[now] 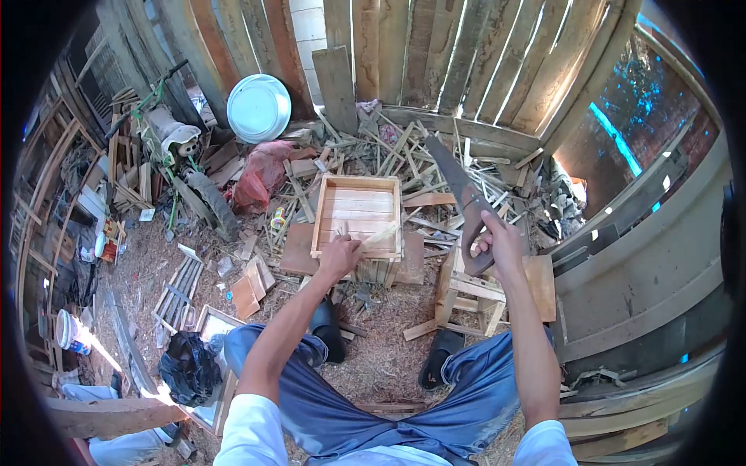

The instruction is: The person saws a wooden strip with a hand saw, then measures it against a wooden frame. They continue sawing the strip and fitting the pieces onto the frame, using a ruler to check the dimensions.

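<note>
A hand saw (458,182) with a dark, worn blade is held by its handle in my right hand (497,239), its blade pointing up and to the left. My left hand (339,255) is at the near edge of a shallow wooden tray (359,183), its fingers closed round something I cannot make out. A thin pale strip of wood (381,235) lies beside that hand, over the tray's near right corner. The tray rests on a wooden support between my knees and the scrap pile.
Wood scraps (396,147) lie heaped behind the tray, near a white basin (259,109) and a red bag (260,177). A small wooden frame (475,295) stands at the right. At the lower left are a black bag (189,368) and another person's legs (124,450).
</note>
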Motion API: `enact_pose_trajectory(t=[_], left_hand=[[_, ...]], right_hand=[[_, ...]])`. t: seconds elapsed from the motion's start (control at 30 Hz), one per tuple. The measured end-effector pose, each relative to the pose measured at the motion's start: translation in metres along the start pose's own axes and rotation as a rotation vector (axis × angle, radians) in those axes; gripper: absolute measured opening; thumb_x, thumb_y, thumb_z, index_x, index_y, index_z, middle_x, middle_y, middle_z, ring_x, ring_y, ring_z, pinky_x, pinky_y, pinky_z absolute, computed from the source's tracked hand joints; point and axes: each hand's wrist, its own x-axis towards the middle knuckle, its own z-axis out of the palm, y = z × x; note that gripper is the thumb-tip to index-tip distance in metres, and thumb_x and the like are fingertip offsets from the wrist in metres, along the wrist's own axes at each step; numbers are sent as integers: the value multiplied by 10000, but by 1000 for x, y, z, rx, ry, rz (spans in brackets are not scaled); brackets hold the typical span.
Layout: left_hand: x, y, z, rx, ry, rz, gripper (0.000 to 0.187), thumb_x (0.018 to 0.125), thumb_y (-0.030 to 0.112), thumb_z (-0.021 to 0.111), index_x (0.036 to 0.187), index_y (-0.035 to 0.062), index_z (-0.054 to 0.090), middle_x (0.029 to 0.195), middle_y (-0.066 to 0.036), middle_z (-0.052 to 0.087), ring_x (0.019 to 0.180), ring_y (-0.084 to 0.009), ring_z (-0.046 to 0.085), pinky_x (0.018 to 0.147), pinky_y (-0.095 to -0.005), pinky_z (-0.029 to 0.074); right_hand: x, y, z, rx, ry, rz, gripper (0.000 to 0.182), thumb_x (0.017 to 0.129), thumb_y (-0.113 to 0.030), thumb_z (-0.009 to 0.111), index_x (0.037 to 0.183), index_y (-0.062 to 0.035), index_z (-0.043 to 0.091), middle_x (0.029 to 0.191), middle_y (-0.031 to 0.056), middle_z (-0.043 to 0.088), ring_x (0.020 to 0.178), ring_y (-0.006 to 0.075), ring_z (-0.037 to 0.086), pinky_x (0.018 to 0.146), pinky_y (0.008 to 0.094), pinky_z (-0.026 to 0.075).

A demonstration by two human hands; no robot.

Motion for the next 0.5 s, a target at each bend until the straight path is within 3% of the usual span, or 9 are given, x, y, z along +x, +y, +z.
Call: enact_pose_trajectory(t=[0.17,0.23,0.5], left_hand=[[2,9,4,132,35,28,265,764,331,718,925,121,722,894,-115,657,890,-295,620,833,-451,434],[1,15,1,224,70,137,273,759,355,721,921,135,713,877,-99,645,910,-271,606,841,-439,401],[4,13,4,216,21,131,294,762,390,715,910,136,701,864,-96,632,884,-277,615,815,-439,411]], right_hand=[[-3,-4,5,-26,-26,-43,239,915,-240,640,805,-59,530,562,-35,395,458,99,436,446,289,447],[-4,-6,4,-37,-17,-48,246,917,-240,637,795,-54,532,561,-31,400,458,100,439,445,291,448],[-3,-6,-4,-44,25,-46,253,911,-247,639,818,-23,564,563,-24,405,469,100,435,445,294,436]])
